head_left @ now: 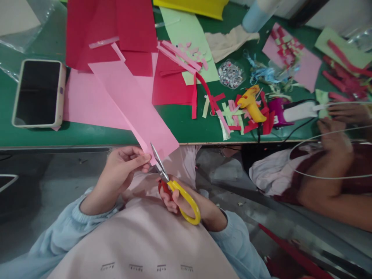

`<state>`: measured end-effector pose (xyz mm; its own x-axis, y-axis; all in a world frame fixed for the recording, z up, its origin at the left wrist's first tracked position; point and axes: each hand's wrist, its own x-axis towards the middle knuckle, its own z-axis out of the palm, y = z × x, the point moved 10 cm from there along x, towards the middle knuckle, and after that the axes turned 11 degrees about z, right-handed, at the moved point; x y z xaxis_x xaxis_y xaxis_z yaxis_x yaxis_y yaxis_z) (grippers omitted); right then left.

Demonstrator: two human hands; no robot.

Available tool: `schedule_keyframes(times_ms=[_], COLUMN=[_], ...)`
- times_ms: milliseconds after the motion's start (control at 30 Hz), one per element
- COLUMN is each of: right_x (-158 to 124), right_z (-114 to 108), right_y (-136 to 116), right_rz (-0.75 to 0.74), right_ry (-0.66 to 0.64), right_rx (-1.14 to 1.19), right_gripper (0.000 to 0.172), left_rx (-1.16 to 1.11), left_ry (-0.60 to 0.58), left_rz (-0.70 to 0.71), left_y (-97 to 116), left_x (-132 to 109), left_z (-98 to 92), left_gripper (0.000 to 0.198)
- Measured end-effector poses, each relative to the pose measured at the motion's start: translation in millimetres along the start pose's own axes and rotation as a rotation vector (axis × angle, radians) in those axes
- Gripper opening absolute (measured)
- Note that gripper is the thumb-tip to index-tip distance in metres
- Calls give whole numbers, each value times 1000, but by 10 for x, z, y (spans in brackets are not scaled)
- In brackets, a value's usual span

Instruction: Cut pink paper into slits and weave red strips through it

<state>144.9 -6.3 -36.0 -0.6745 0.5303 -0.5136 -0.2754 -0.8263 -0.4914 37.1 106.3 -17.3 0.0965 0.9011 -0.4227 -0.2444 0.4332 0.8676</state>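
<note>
My left hand pinches the near corner of a pink paper sheet between thumb and fingers. The sheet slants from the table edge back over other pink and red paper. In my right hand are scissors with one yellow and one red handle loop. Their blades are parted around the sheet's near edge, just right of my left fingertips. Below the sheet is my lap, covered by a pale apron.
A phone lies at the left of the green table. Right of the sheet are paper strips, a cup of small beads, a yellow glue gun and a purple one. A co-worker's hands are at the far right.
</note>
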Motion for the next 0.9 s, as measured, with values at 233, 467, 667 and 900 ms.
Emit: schedule_keyframes(times_ms=[233,467,667,900], right_x=[12,29,2,-59], right_z=[-22,-40,-36,-16], right_y=[55,116,104,3], right_rz=[80,151,176,133], right_ry=[-11,-47,-38,6], right_rx=[61,246,215,-26], right_gripper=[59,54,52,56], left_rx=[34,13,14,14], left_ry=[-20,-10,-36,15], left_rz=[27,4,-1,64], left_y=[13,-15,-9,103], left_x=[4,-7,12,76], left_z=[-9,-16,-5,-90], left_gripper=[25,28,27,20])
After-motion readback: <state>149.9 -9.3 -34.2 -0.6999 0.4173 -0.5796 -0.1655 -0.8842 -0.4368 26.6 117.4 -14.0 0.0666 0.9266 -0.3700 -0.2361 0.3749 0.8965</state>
